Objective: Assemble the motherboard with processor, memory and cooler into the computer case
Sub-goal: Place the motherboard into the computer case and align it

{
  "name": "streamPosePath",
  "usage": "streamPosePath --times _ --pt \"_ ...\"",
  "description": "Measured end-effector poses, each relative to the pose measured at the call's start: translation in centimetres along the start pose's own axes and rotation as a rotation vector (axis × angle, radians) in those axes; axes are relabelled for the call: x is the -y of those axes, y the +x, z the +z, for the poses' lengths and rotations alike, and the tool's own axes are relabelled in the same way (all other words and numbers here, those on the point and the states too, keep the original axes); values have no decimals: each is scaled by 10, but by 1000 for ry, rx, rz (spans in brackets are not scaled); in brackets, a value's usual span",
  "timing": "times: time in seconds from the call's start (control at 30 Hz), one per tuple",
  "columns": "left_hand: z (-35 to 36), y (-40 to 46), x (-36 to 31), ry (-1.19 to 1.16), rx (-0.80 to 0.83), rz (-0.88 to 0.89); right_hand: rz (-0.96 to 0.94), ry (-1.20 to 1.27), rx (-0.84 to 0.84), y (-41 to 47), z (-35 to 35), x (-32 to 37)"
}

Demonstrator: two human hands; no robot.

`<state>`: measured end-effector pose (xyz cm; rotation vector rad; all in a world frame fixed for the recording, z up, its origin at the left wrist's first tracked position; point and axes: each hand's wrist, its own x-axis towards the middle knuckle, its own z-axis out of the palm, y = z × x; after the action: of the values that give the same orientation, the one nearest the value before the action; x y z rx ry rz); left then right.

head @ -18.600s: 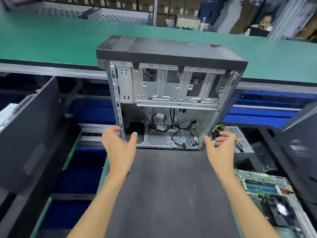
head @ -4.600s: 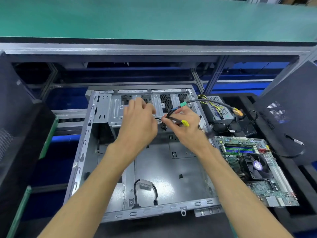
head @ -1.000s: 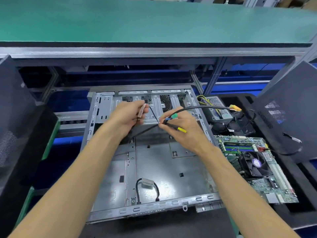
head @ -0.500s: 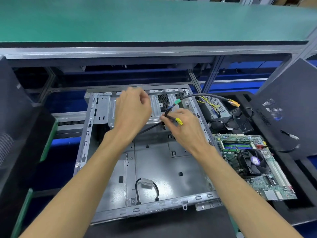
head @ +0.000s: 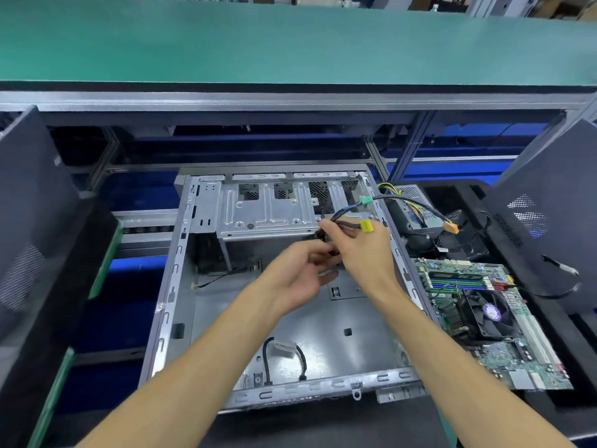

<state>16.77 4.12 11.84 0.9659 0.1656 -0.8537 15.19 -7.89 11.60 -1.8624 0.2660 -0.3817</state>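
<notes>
The computer case (head: 323, 324) lies open on its side on the dark worktop (head: 323, 428), its floor bare but for a short looped cable (head: 284, 357) near the front rim. Above the drive cage, the right hand (head: 361, 250) pinches a bundle of black cables (head: 342, 221) with yellow and green plugs, and the left hand (head: 300, 273) curls its fingers onto the same bundle from below. The motherboard (head: 484, 321), with memory and cooler fitted, sits just beside the case's right wall.
</notes>
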Motion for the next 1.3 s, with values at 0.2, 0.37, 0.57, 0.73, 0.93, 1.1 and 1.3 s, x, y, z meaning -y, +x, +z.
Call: streamPosePath --times 0.2,0.37,0.57,0.73,0.93,1.1,1.3 --pt "2 5 7 93 -41 -11 61 75 17 0 -1 -2" --pt "1 6 5 172 -132 -17 89 60 20 0 -2 -1" --pt "1 -8 -4 1012 -209 142 22 -37 33 0 -1 1" --pt "1 -23 -23 1724 -348 261 -12 -69 33 -1 -1 0" --pt "-16 -25 -20 1286 -304 528 28 11 54 1 0 2" --pt "-23 -26 -13 659 -207 291 14 38 69 0 -3 3" --pt "-41 -50 -53 1440 -106 288 -11 48 74 1 -3 2"
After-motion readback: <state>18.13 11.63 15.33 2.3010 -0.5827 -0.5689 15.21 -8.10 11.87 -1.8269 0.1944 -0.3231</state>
